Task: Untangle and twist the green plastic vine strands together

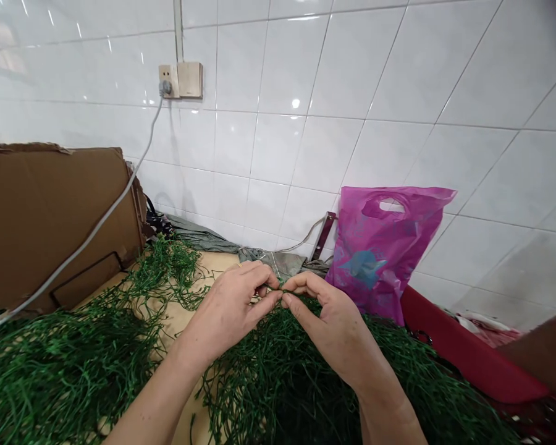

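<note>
My left hand (239,298) and my right hand (330,316) meet fingertip to fingertip in the middle of the view. Each pinches a thin green strand (282,290) between thumb and forefinger; most of the strand is hidden by the fingers. Whether it is a plant stem or plastic I cannot tell. Beneath both hands lies a loose heap of similar green strands (287,371). Another pile of green strands (74,364) spreads to the left, over a tan surface (185,420).
A brown cardboard box (50,216) stands at the left, with a grey cable (106,213) passing in front of it to a wall socket (165,74). At the right, a purple plastic bag (384,247) leans near the tiled wall (278,142), beside a red container (463,352).
</note>
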### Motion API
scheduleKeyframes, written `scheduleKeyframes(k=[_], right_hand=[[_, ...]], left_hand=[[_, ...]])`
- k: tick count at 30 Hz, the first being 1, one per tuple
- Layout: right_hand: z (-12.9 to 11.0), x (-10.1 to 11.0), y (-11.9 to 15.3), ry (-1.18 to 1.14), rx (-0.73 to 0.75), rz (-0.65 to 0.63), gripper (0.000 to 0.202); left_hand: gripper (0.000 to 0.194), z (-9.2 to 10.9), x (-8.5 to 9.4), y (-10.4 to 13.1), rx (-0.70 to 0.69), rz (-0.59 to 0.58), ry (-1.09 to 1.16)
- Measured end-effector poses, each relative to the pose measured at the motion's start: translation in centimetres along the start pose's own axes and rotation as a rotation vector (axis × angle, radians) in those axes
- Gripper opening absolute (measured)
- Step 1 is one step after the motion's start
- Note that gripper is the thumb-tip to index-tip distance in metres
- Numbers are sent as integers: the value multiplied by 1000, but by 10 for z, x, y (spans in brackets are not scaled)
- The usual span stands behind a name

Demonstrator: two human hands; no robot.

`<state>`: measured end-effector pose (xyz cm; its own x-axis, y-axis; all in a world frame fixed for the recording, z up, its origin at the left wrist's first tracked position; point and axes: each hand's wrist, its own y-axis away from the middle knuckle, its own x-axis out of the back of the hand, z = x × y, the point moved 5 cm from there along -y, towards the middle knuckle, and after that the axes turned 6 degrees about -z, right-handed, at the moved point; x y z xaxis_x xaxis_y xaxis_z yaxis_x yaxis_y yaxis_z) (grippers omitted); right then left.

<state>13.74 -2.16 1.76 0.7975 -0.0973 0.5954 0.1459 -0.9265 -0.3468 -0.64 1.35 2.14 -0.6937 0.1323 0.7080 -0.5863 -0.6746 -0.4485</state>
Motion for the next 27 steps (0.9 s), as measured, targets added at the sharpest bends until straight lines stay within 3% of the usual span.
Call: scheduleKeyframes(k=[6,10,14,20,25,27], right_hand=[[-12,-10,3,388,188,131,16],[-14,-11,2,330,241,123,18],[-10,-4,0,155,196,124,17],[-1,12,3,92,-11,210,11],[2,14,12,234,-49,-27,12],[4,19,18,269,-63,-62,13]], left_hand=[[17,7,-2,1,-67,-62,-112],[19,11,-1,3,-123,-102,-48],[15,12,1,4,-100,-123,51],[18,-6,11,5,55,-73,241],[19,-19,17,2,75,13,310],[18,-21,17,1,83,26,342]])
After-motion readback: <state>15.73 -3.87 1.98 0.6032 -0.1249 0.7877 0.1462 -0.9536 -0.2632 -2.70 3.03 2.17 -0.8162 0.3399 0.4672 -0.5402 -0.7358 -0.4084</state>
